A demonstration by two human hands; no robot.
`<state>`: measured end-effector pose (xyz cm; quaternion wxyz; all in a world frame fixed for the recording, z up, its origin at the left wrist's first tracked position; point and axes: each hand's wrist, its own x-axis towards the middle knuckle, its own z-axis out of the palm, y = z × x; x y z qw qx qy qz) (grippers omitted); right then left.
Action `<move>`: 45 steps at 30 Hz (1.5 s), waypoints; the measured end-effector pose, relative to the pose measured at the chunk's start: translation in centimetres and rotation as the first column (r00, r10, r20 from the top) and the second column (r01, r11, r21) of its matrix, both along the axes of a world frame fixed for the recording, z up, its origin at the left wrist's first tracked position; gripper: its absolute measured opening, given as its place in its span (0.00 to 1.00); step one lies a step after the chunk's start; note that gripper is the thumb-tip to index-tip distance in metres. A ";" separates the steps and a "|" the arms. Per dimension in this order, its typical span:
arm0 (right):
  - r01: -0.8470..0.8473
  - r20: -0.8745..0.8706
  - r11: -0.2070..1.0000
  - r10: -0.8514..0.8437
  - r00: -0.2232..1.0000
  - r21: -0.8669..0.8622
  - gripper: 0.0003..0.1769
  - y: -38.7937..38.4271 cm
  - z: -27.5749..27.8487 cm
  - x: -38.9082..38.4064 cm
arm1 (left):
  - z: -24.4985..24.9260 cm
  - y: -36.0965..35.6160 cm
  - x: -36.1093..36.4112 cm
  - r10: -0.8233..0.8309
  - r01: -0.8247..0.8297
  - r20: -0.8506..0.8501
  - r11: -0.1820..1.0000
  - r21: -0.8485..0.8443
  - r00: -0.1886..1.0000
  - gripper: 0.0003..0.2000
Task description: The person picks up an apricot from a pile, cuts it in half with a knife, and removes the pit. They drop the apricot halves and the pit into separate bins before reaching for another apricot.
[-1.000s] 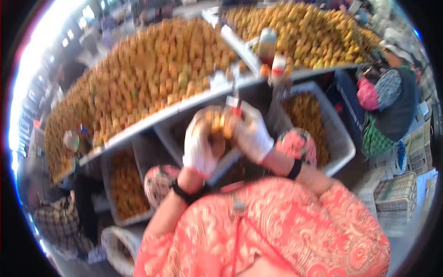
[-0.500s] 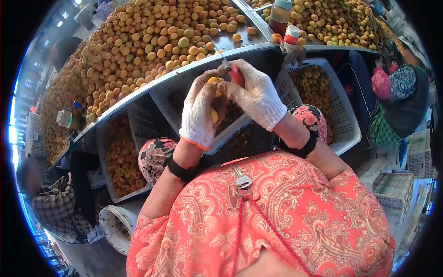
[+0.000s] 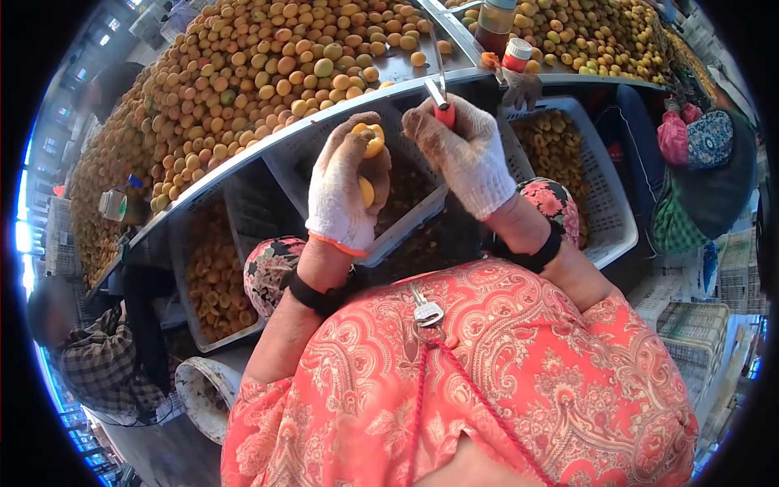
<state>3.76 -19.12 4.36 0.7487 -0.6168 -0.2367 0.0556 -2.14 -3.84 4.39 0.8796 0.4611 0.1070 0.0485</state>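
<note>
In a white work glove stained brown at the fingers, my left hand (image 3: 341, 191) is closed around an opened apricot (image 3: 372, 140), pinched at its fingertips. A second yellow apricot piece (image 3: 367, 192) shows against the palm. My right hand (image 3: 475, 158), gloved the same way, grips a red-handled knife (image 3: 444, 114) with its metal blade pointing up and away. The hands are apart, over a grey crate (image 3: 414, 221) whose contents are dark and partly hidden. Beyond them lies a large heap of whole apricots (image 3: 268, 73) on a metal-edged table (image 3: 324, 116).
Crates of apricot halves stand left (image 3: 219, 284) and right (image 3: 552, 146). A bottle (image 3: 493, 28), a white-capped jar (image 3: 517, 55) and a dirty glove (image 3: 522, 88) are at the table edge. A white bucket (image 3: 195, 394) sits lower left. Co-workers sit at both sides.
My hands have separated: the right has moved right with the knife, whose blade has swung more upright. The apricot in my left fingertips now shows opened.
</note>
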 end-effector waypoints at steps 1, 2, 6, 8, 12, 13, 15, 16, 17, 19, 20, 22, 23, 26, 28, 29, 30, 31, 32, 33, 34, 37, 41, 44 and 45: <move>0.023 -0.038 1.000 -0.022 0.999 0.008 0.08 -0.4 0.0 0.5 | -0.1 0.2 -0.1 0.001 -0.001 -0.002 1.000 0.002 1.000 0.16; 0.025 -0.041 1.000 -0.024 0.999 0.010 0.08 -1.0 0.0 1.2 | -0.2 0.5 -0.4 -0.058 0.059 0.036 0.998 -0.028 0.998 0.17; 0.390 0.549 0.877 -0.186 0.815 -0.282 0.10 -1.8 0.9 1.2 | 0.1 0.2 -0.6 -0.124 0.120 0.062 0.991 0.064 0.990 0.18; 0.162 0.138 0.982 -0.175 0.975 0.102 0.14 -1.1 1.6 0.5 | 0.3 0.2 -0.7 -0.129 0.124 0.055 0.988 0.088 0.990 0.19; 0.060 -0.033 0.984 -0.055 0.998 0.166 0.15 -1.6 3.5 -0.5 | 0.0 0.3 -0.6 -0.136 0.131 0.045 0.986 0.101 0.990 0.19; 0.061 -0.034 0.984 -0.056 0.998 0.166 0.15 -1.5 3.4 -0.6 | 0.0 0.2 -0.6 -0.136 0.131 0.044 0.986 0.101 0.990 0.19; 0.044 -0.091 0.989 -0.031 0.995 0.138 0.14 -1.1 3.0 -0.7 | 0.1 0.1 -0.6 -0.123 0.119 0.032 0.985 0.122 0.992 0.19; 0.001 -0.145 0.990 0.020 0.989 0.143 0.13 -1.1 2.9 -0.5 | 0.1 0.0 -0.6 -0.123 0.119 0.031 0.985 0.122 0.992 0.19; 0.001 -0.145 0.990 0.020 0.989 0.143 0.13 -1.1 2.9 -0.5 | 0.0 0.1 -0.5 -0.119 0.112 0.043 0.985 0.128 0.992 0.19; -0.021 -0.200 0.988 0.052 0.978 0.154 0.13 -0.9 2.9 -0.6 | 0.0 0.0 -0.5 -0.114 0.105 0.055 0.985 0.135 0.992 0.19; -0.022 -0.201 0.988 0.053 0.978 0.154 0.13 -0.8 2.9 -0.7 | 0.1 -0.2 -0.5 -0.095 0.085 0.053 0.983 0.163 0.994 0.19; -0.028 -0.228 0.985 0.067 0.971 0.168 0.12 -0.6 2.9 -1.0 | 0.0 -0.5 -0.4 -0.076 0.065 0.051 0.980 0.190 0.996 0.19; -0.029 -0.227 0.986 0.067 0.972 0.167 0.12 -0.4 2.6 -1.0 | -0.1 -0.6 -0.4 -0.067 0.055 0.047 0.975 0.216 0.997 0.19; 0.009 -0.141 0.974 0.024 0.990 0.228 0.17 0.0 0.0 -0.9 | -0.3 -0.9 -0.6 -0.056 0.045 0.042 0.970 0.239 0.998 0.19; -0.047 -0.220 0.977 0.094 0.971 0.207 0.19 -0.9 1.4 -0.7 | -0.2 -0.9 -0.6 -0.056 0.045 0.040 0.970 0.237 0.998 0.19; -0.107 -0.301 0.976 0.161 0.940 0.188 0.21 -1.1 1.8 -0.5 | 0.1 -0.7 -0.6 -0.095 0.086 0.040 0.979 0.183 0.995 0.18; -0.095 -0.361 0.962 0.186 0.914 0.256 0.23 -1.0 1.7 -0.2 | 0.2 -0.5 -0.7 -0.131 0.125 0.044 0.984 0.127 0.990 0.18; -0.104 -0.359 0.961 0.195 0.913 0.256 0.23 -0.9 1.4 -0.1 | 0.0 -0.3 -0.5 -0.122 0.115 0.046 0.985 0.128 0.991 0.18; -0.067 -0.467 0.936 0.234 0.853 0.346 0.22 -0.9 1.0 0.1 | -0.3 -0.1 -0.3 -0.174 0.170 0.042 0.982 0.083 0.984 0.18; -0.020 -0.561 0.904 0.283 0.778 0.428 0.21 -0.7 0.7 0.4 | -0.5 0.2 -0.1 -0.224 0.223 0.042 0.974 0.041 0.974 0.18; 0.004 -0.611 0.878 0.330 0.720 0.479 0.19 -0.5 0.2 0.6 | -0.5 0.1 -0.1 -0.247 0.247 0.021 0.969 -0.005 0.969 0.17; 0.099 -0.711 0.876 0.312 0.630 0.472 0.19 -0.1 -1.5 1.7 | -2.6 0.4 1.1 -0.273 0.277 0.050 0.941 -0.196 0.961 0.15; 0.189 -0.727 0.790 0.403 0.555 0.583 0.19 2.0 -5.7 3.5 | -4.9 0.7 3.6 -0.143 0.096 -0.169 0.961 -0.261 0.975 0.09; 0.148 -0.739 0.819 0.403 0.541 0.555 0.18 2.4 -5.3 4.0 | -5.4 1.2 4.0 -0.151 0.027 -0.378 0.949 -0.314 0.913 0.16; 0.127 -0.753 0.839 0.394 0.527 0.528 0.17 2.4 -5.3 4.0 | -5.1 1.3 3.9 -0.148 0.026 -0.379 0.951 -0.308 0.913 0.16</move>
